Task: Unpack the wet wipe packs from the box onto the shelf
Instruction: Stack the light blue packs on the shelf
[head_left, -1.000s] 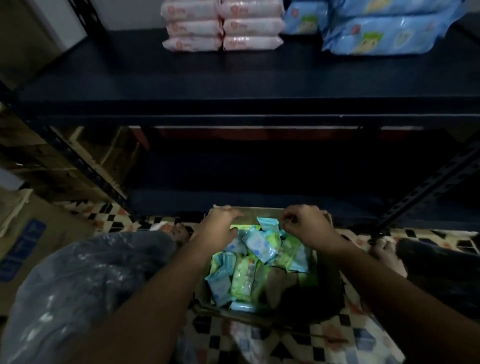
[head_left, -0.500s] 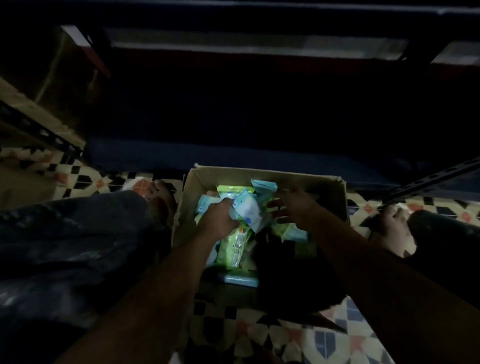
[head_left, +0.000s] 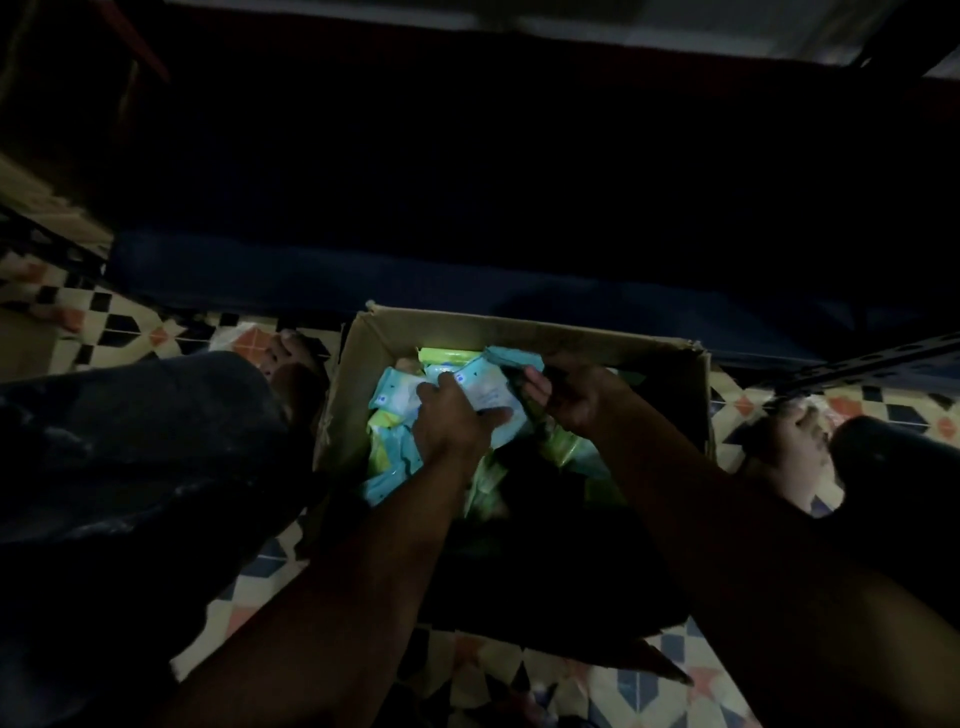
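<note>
An open cardboard box (head_left: 519, 332) stands on the tiled floor between my knees. Several small blue and green wet wipe packs (head_left: 389, 452) lie jumbled inside it. Both hands are inside the box near its far wall. My left hand (head_left: 452, 421) grips a light blue wet wipe pack (head_left: 485, 395) from the left, thumb across its face. My right hand (head_left: 576, 395) pinches a teal pack (head_left: 511, 358) at the same cluster. The dark shelf (head_left: 467, 280) sits low just beyond the box.
My knees in dark trousers (head_left: 130, 441) flank the box, with bare feet (head_left: 795, 447) on the patterned floor tiles (head_left: 130, 322). A slotted metal shelf brace (head_left: 878, 358) crosses at the right. The scene is very dim.
The view has tilted down and closer to the box, so the upper shelf with stacked packs is out of sight. Both hands have closed on packs at the box's far side.
</note>
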